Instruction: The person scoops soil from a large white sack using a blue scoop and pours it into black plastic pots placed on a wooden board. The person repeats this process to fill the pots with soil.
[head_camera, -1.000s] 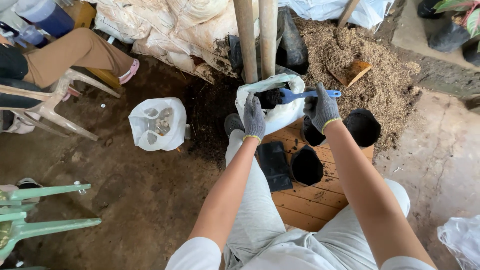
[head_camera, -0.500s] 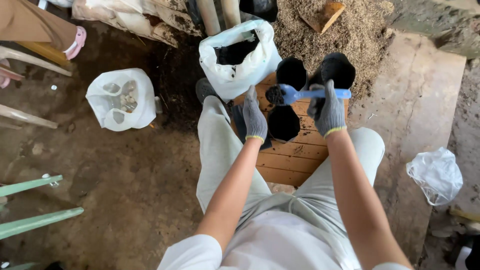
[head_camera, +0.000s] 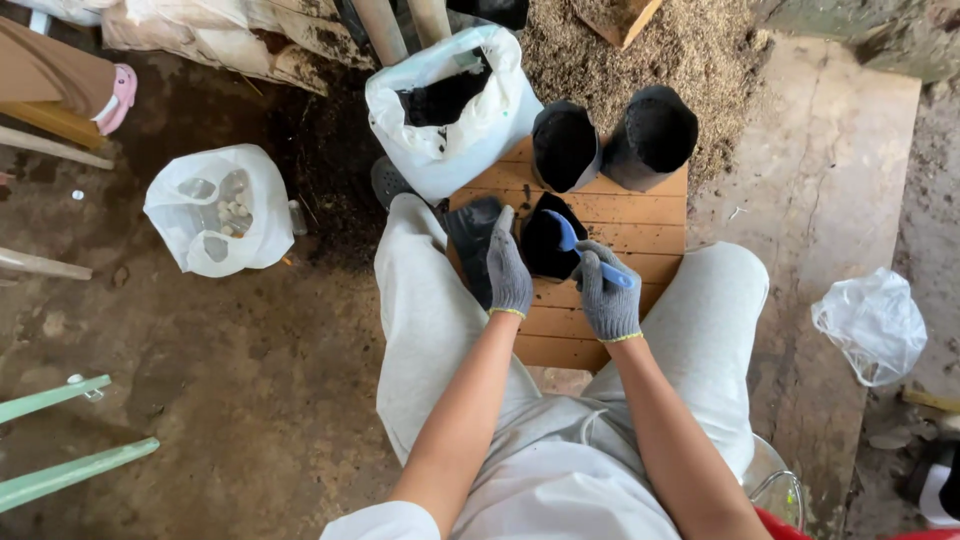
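My left hand (head_camera: 507, 270), in a grey glove, grips the rim of a small black grow bag (head_camera: 548, 235) that stands on a wooden board (head_camera: 600, 205) between my knees. My right hand (head_camera: 607, 295), also gloved, is closed around a blue scoop (head_camera: 588, 255) whose tip points into that bag. Two filled black grow bags (head_camera: 565, 145) (head_camera: 652, 135) stand at the board's far edge. A white sack of dark soil (head_camera: 448, 105) sits open to the left of them. A flat stack of empty black bags (head_camera: 470, 235) lies by my left hand.
A white plastic bag holding small pale items (head_camera: 220, 210) lies on the dirt floor at left. A heap of husks (head_camera: 620, 50) spreads behind the board. A crumpled clear bag (head_camera: 872, 322) lies at right. Green chair legs (head_camera: 60, 470) jut in lower left.
My right hand brought the blue scoop back from the white sack to the small black bag. My left hand stayed at that bag's rim. The view tilted down toward my lap.
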